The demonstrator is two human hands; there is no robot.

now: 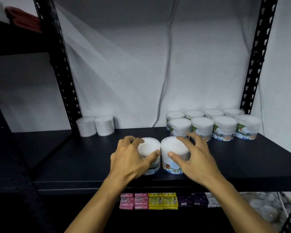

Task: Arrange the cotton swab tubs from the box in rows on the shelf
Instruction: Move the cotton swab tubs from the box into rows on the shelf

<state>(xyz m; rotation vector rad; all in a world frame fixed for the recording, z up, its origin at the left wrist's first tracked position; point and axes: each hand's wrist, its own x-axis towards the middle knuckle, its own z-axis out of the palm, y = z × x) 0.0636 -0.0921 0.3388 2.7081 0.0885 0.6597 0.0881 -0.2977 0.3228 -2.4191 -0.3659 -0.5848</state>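
Observation:
Two cotton swab tubs stand side by side near the front of the black shelf [242, 165]. My left hand [129, 158] grips the left tub [149, 147] from above, thumb on its front and fingers over its far side. My right hand [195, 157] grips the right tub [173, 148] the same way. Several more labelled tubs [223, 127] stand in two rows at the back right of the shelf. Two plain tubs [95, 126] stand at the back left. The box is out of view.
Black perforated uprights [62, 68] [257, 54] frame the shelf, and a white wall with a hanging cable [166, 68] lies behind. On the lower shelf sit pink, yellow and purple soap packs [158, 200].

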